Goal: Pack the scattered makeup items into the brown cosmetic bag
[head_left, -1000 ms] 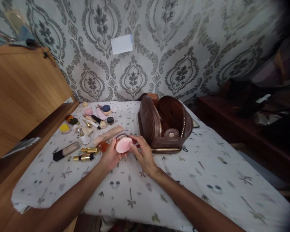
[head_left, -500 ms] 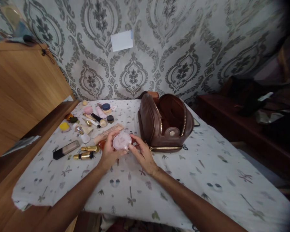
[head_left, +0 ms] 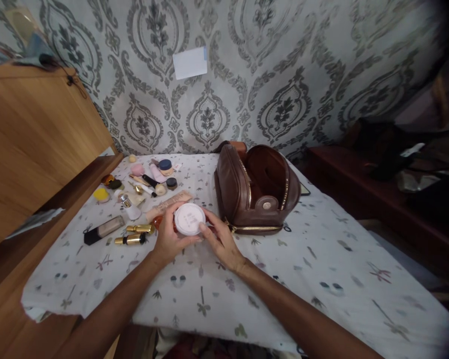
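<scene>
Between both hands, above the cloth, is a round pale pink powder compact (head_left: 189, 219), its flat face tilted up toward me. My left hand (head_left: 169, 237) grips its left side, thumb beneath the lower edge. On the other side, my right hand (head_left: 222, 243) has its fingers closed at the compact's right edge. Just behind and to the right stands a brown leather cosmetic bag (head_left: 228, 189), unzipped, its dark inside showing. A beige tube (head_left: 168, 204) lies behind my left hand, and a reddish item (head_left: 157, 222) is partly hidden by that hand.
Gold lipstick-like tubes (head_left: 130, 240), a black-capped foundation bottle (head_left: 105, 230), a white bottle (head_left: 130, 208) and a blue-lidded jar (head_left: 165, 167) lie at left among several cosmetics. A wooden panel (head_left: 41, 134) rises at left. A patterned cloth (head_left: 284, 284) covers the surface.
The compact has turned in my hands and now shows a whiter, rounder face toward me. The bag and the other cosmetics stay where they were.
</scene>
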Tool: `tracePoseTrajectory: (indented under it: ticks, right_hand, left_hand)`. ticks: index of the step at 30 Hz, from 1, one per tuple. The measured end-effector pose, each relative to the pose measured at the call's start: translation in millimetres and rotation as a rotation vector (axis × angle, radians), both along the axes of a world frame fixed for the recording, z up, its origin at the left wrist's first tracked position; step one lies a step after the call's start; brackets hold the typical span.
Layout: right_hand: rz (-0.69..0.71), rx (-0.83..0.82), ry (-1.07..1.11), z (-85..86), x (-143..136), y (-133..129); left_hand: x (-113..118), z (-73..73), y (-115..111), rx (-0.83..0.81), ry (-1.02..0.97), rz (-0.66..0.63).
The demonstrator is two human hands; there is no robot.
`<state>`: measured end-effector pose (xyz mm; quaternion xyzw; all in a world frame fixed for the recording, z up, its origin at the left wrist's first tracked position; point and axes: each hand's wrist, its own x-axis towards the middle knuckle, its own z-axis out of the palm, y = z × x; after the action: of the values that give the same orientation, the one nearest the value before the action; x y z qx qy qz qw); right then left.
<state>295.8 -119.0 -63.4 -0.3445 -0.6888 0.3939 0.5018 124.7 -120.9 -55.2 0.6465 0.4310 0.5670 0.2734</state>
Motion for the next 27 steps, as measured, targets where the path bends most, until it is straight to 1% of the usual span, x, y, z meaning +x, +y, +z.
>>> tracePoseTrajectory:
  ticks: [6, 9, 14, 17, 20, 22, 24, 27]
  right_hand:
    - [-0.032, 0.056, -0.061, 1.9, 0.4, -0.3]
    - [-0.065, 0.047, -0.076, 2.3, 0.1, -0.8]
    - [-0.104, 0.029, -0.114, -5.9, -4.2, -0.2]
    - [-0.108, 0.042, -0.153, -11.4, -7.0, 0.4]
    - [-0.120, 0.035, -0.169, -12.7, -8.0, -0.2]
    - [-0.125, 0.023, -0.151, -10.9, -8.2, -0.9]
    - [-0.102, -0.009, -0.097, -7.6, -8.5, -1.3]
    - [-0.001, -0.121, 0.072, -1.6, -9.2, -0.6]
  left_hand:
    - [-1.1, 3.1, -0.5, 0.032, 0.086, 0.052]
    - [-0.8, 5.3, -1.0, 0.046, 0.131, 0.052]
    - [-0.1, 4.3, -0.6, 0.094, 0.253, 0.024]
    - [0.4, 3.1, -0.2, 0.105, 0.236, 0.041]
    - [0.3, 1.6, -0.3, 0.115, 0.212, 0.029]
    - [-0.3, 0.2, -0.3, 0.132, 0.217, 0.008]
    - [-1.2, -1.2, -0.1, 0.158, 0.230, 0.002]
    - [-2.7, -2.5, 0.3, 0.203, 0.248, 0.022]
